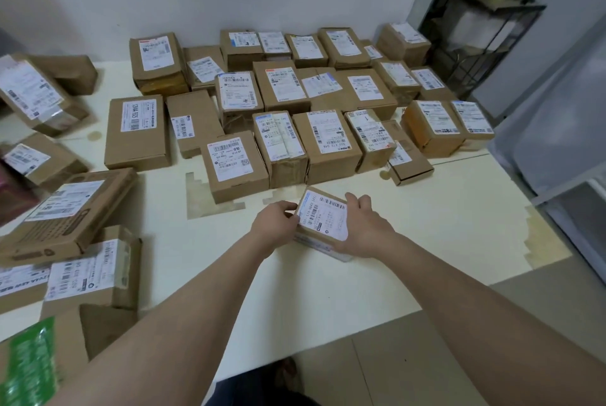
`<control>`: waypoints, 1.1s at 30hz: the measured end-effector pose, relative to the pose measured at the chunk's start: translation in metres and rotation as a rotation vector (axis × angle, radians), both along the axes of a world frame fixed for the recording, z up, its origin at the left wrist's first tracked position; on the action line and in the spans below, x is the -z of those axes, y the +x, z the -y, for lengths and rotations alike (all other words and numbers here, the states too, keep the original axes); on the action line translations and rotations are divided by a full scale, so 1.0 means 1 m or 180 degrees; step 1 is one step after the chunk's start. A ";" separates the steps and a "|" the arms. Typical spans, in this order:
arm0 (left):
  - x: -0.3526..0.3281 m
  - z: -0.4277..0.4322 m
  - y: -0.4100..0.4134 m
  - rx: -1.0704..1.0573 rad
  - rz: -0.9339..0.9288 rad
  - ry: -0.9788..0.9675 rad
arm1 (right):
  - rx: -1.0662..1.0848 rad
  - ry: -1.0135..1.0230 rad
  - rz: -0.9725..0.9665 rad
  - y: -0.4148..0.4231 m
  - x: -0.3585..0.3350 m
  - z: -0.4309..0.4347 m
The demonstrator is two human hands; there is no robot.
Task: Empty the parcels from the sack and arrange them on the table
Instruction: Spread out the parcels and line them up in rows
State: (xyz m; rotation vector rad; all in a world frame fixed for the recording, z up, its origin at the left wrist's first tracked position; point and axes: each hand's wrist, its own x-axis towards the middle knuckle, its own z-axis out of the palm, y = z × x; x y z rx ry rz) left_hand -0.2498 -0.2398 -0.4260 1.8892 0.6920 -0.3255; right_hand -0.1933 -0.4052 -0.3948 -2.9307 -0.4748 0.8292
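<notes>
A small flat cardboard parcel (324, 220) with a white barcode label lies on the pale table (426, 225), just in front of the rows of parcels. My left hand (273, 225) grips its left edge and my right hand (365, 228) grips its right side. Behind it, several brown labelled parcels (314, 143) stand in tidy rows up to the wall. A green printed bag (29, 363) shows at the lower left corner; whether it is the sack I cannot tell.
More boxes lie loosely piled along the table's left side (69, 218). A dark metal shelf rack (475, 28) stands at the back right, with pale panels (564, 130) beside the table's right edge. Worn brown patches mark the tabletop. Tiled floor (393, 366) shows below the front edge.
</notes>
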 end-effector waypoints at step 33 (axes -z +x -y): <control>-0.043 -0.300 -0.194 -0.2496 -0.0355 -0.0170 | 0.0068 0.1732 -0.0797 -0.152 -0.017 -0.310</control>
